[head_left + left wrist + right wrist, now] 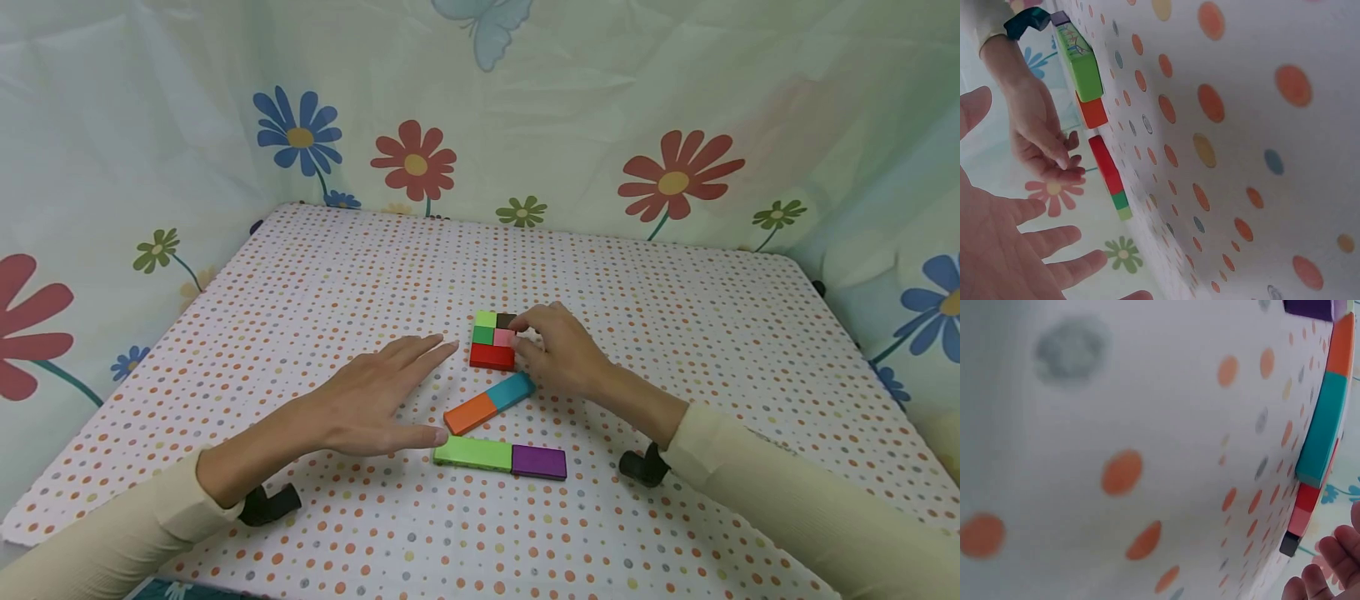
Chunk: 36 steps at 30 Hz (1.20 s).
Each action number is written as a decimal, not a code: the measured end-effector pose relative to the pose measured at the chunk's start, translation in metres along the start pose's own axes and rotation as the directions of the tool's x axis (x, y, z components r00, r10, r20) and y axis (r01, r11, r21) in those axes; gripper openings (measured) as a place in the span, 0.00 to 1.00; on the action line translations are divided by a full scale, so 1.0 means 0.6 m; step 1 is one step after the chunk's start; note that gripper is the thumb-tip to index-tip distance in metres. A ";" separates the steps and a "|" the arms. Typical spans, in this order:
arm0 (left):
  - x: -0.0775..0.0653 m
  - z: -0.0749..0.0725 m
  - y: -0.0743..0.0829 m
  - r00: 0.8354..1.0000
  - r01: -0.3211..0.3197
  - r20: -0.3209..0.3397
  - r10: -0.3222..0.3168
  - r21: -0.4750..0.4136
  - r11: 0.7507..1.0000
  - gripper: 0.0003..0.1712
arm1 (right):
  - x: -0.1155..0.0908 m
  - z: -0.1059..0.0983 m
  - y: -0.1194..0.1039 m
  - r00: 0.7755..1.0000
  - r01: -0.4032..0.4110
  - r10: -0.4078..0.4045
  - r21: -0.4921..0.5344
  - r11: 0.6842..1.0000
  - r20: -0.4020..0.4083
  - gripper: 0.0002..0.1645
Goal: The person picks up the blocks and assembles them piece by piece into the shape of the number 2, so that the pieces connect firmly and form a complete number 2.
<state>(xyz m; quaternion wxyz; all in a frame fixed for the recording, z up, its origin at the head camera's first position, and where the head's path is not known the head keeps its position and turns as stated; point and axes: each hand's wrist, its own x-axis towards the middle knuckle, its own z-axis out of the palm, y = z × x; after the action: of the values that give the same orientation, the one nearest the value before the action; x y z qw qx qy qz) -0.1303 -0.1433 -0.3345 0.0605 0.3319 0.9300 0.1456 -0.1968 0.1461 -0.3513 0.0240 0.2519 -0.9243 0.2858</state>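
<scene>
My left hand (pixel 375 398), fingers straight and spread, hovers over the cloth, its thumb overlapping the end of a lime block (pixel 474 453) in the head view. A purple block (pixel 538 462) adjoins that block. My right hand (pixel 562 346), fingers loosely bent, is at the right side of a small group of blocks. Light green (pixel 486 319), black (pixel 506 321), green (pixel 483 335) and pink (pixel 503 337) pieces lie there above a red block (pixel 492 357). Nothing shows between its fingers in the left wrist view. Nearer me, an orange block (pixel 470 413) meets a blue block (pixel 510 390) in a slanted row.
A dotted cloth (pixel 360 275) covers the table. Behind it hangs a curtain (pixel 555 108) printed with flowers. Black wrist camera mounts (pixel 643 467) stick out below both sleeves. A dark teal item (pixel 187 591) shows at the near left edge.
</scene>
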 end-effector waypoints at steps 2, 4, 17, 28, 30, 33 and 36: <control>0.000 0.000 0.000 1.000 -0.003 -0.002 0.004 0.006 1.000 0.57 | 0.003 -0.002 0.001 1.000 -0.022 0.022 -0.004 1.000 0.003 0.16; 0.000 -0.001 0.000 1.000 -0.007 -0.003 0.007 0.008 1.000 0.57 | 0.007 -0.004 0.003 0.999 -0.036 0.036 -0.015 0.999 0.003 0.18; 0.002 -0.003 -0.001 1.000 0.001 0.009 -0.001 0.005 1.000 0.57 | 0.032 -0.010 0.011 0.994 -0.103 0.106 -0.062 0.993 0.038 0.25; 0.001 -0.002 -0.002 1.000 0.007 0.006 -0.007 0.005 1.000 0.57 | 0.044 -0.009 0.017 0.990 -0.111 0.118 -0.088 0.990 0.080 0.26; 0.001 -0.002 -0.002 1.000 0.004 0.005 -0.004 0.000 1.000 0.57 | 0.046 -0.009 0.017 0.989 -0.109 0.117 -0.093 0.990 0.090 0.27; 0.002 -0.002 -0.003 1.000 0.002 0.006 -0.002 -0.005 1.000 0.57 | 0.051 -0.008 0.016 0.988 -0.111 0.122 -0.109 0.988 0.098 0.28; 0.002 -0.001 -0.003 1.000 -0.003 0.001 0.003 -0.009 1.000 0.56 | 0.057 -0.007 0.016 0.985 -0.125 0.138 -0.126 0.984 0.106 0.29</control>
<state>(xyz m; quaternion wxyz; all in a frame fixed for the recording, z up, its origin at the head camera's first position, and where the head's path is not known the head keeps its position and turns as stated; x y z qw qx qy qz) -0.1327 -0.1439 -0.3344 0.0623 0.3333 0.9288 0.1496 -0.2316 0.1399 -0.3462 -0.0329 0.2042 -0.9542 0.2162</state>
